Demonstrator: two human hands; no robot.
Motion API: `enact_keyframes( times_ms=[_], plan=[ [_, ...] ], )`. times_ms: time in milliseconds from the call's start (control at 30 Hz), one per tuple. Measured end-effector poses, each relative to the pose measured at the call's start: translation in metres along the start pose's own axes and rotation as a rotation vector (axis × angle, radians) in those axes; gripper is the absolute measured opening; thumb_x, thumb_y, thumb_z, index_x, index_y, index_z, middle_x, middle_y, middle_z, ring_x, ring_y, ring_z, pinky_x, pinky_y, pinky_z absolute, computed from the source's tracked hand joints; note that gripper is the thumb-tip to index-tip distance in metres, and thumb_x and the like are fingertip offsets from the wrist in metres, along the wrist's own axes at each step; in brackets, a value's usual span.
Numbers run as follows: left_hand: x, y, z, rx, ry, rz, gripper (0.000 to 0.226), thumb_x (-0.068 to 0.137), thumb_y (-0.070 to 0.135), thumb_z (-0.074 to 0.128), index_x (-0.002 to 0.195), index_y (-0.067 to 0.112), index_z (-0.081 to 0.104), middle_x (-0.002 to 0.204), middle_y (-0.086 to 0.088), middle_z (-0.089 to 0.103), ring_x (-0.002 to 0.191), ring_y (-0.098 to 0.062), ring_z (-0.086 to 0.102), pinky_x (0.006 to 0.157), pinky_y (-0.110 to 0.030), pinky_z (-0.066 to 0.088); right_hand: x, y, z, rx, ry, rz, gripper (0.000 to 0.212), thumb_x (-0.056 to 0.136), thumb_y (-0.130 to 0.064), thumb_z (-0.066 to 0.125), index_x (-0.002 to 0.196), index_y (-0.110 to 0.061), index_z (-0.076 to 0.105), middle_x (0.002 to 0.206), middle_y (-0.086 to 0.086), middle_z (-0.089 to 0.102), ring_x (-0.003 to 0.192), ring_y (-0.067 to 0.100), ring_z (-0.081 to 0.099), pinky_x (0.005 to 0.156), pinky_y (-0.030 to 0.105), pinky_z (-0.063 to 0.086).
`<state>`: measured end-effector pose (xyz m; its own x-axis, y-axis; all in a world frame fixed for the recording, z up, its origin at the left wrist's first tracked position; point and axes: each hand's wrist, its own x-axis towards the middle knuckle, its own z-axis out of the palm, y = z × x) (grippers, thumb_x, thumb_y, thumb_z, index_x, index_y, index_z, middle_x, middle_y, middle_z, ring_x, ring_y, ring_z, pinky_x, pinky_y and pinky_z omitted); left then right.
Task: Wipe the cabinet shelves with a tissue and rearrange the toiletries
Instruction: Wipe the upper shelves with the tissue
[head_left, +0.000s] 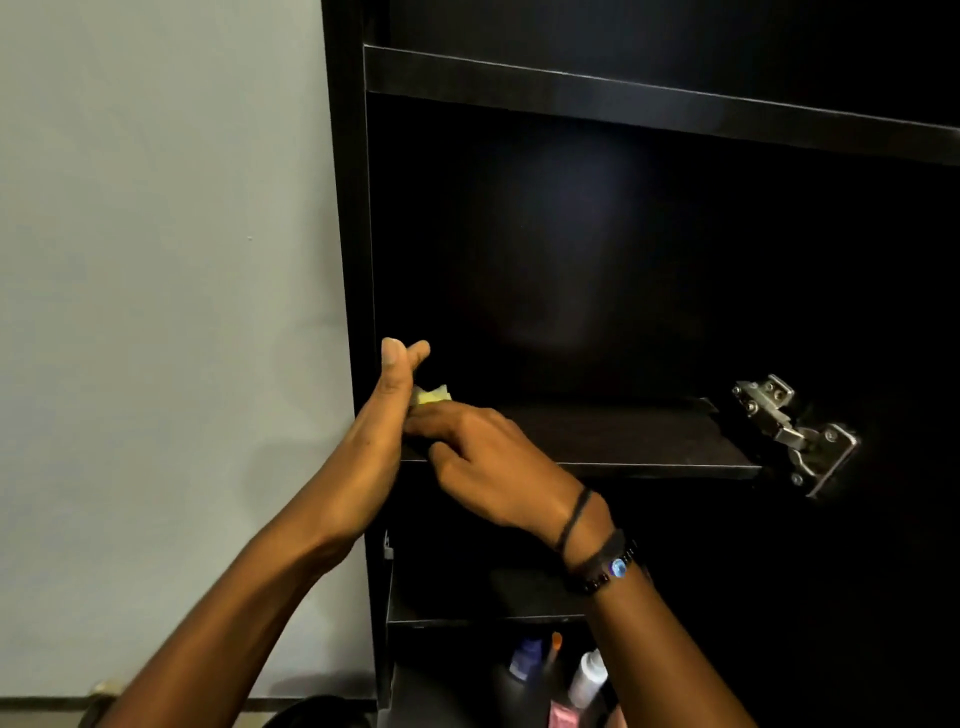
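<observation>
A dark cabinet stands open in front of me, and its middle shelf (623, 441) is bare on the right. Both hands meet at that shelf's left end. My left hand (384, 415) stands on edge against the cabinet's left wall, thumb up. My right hand (483, 457) lies palm down on the shelf, its fingertips pressing a crumpled pale yellow tissue (431, 396) against the left hand. Which hand grips the tissue is unclear. Several toiletry bottles (587, 678) stand on the lowest shelf, partly behind my right forearm.
An upper shelf (649, 98) crosses the top of the cabinet. A metal door hinge (795, 431) sticks out at the right end of the middle shelf. A lower shelf (467, 613) sits below my hands. A pale wall (156, 312) fills the left.
</observation>
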<state>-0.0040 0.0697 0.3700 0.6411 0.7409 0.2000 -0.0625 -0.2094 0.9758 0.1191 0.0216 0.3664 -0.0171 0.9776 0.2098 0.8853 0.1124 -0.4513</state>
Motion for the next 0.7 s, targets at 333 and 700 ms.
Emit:
enact_keyframes(
  times_ms=[333, 700],
  plan=[
    [-0.036, -0.037, 0.03, 0.315, 0.042, 0.164, 0.074, 0.073, 0.084, 0.013, 0.139, 0.051, 0.02, 0.134, 0.055, 0.009, 0.13, 0.026, 0.001, 0.103, -0.004, 0.005, -0.113, 0.076, -0.017, -0.294, 0.595, 0.219, 0.048, 0.058, 0.018, 0.07, 0.092, -0.015, 0.073, 0.103, -0.003, 0.07, 0.094, 0.011, 0.061, 0.091, 0.0, 0.032],
    [-0.089, -0.152, 0.078, 0.826, -0.197, 0.104, 0.063, 0.095, 0.051, 0.02, 0.149, 0.027, 0.003, 0.156, 0.014, -0.012, 0.14, 0.002, -0.019, 0.12, -0.033, -0.003, -0.152, 0.166, 0.108, -0.002, 0.52, 0.607, 0.04, 0.066, 0.017, 0.055, 0.089, -0.01, 0.074, 0.097, 0.009, 0.073, 0.093, 0.021, 0.068, 0.089, 0.01, 0.044]
  ],
)
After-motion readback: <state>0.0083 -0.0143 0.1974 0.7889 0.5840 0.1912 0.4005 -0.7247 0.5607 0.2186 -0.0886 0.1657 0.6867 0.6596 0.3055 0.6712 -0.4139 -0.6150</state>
